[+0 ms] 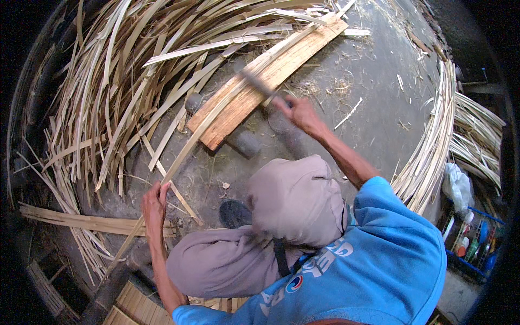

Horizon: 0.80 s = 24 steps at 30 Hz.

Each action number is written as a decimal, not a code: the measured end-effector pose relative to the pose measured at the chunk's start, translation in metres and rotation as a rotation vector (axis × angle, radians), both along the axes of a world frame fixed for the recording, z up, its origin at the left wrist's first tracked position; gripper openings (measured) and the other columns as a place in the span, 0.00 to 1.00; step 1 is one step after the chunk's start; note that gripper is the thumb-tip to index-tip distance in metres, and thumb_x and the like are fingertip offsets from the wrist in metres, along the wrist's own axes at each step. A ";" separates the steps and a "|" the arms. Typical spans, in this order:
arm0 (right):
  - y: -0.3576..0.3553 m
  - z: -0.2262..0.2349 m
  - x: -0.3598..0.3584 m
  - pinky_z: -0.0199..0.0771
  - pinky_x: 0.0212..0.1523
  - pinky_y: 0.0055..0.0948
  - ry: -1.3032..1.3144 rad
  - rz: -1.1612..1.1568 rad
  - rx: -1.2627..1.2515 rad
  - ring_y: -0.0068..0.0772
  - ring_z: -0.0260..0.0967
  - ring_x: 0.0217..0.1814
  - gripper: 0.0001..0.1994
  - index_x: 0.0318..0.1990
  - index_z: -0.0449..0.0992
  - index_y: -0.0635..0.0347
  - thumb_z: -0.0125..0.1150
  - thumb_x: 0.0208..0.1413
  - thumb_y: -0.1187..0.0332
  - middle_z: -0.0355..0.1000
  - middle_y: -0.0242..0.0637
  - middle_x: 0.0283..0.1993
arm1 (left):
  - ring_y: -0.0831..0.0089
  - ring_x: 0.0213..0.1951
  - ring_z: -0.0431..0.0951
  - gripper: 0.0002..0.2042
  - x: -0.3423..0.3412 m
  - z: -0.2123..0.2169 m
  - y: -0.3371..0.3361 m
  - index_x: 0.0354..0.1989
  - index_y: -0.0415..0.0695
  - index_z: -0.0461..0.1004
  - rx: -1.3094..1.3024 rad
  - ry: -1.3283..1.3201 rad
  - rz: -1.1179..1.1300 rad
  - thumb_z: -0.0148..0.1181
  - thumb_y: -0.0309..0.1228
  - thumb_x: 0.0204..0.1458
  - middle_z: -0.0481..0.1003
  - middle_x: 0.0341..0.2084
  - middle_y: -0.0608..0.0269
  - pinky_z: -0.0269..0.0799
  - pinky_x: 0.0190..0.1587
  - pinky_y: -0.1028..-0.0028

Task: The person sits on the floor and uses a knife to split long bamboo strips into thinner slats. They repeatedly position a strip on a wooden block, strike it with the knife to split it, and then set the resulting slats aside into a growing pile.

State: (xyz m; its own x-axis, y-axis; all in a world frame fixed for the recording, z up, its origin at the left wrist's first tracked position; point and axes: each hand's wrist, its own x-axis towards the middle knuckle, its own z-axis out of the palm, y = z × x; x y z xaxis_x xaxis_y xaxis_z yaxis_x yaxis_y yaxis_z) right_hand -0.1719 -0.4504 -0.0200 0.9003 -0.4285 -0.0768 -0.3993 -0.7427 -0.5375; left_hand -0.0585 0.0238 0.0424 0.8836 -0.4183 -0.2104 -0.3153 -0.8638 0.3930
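Note:
A long, pale bamboo strip point(188, 147) runs from the lower left up along a thick wooden plank point(234, 125). My left hand point(155, 201) has its fingers closed on the strip, below the plank's near end. My right hand point(301, 114), at the plank's right side, grips a knife by its handle. Motion smears the knife blade point(254, 81), which reaches leftward over the plank and the strip. Whether its edge touches the strip cannot be made out.
A large heap of loose bamboo strips point(116, 92) fills the upper left. Bundled strips point(428, 146) lie at the right, near a blue-edged crate point(471, 238) and a plastic bag point(457, 187). A dark cylindrical block point(245, 144) sits beneath the plank; shavings litter the grey floor point(374, 116).

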 end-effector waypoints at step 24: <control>-0.114 -0.025 0.001 0.73 0.36 0.50 0.032 -0.068 -0.132 0.56 0.76 0.33 0.33 0.31 0.77 0.67 0.48 0.63 0.38 0.75 0.57 0.29 | 0.83 0.18 0.63 0.20 0.048 0.010 0.127 0.23 0.46 0.74 0.051 0.748 0.208 0.61 0.49 0.57 0.67 0.15 0.75 0.56 0.21 0.77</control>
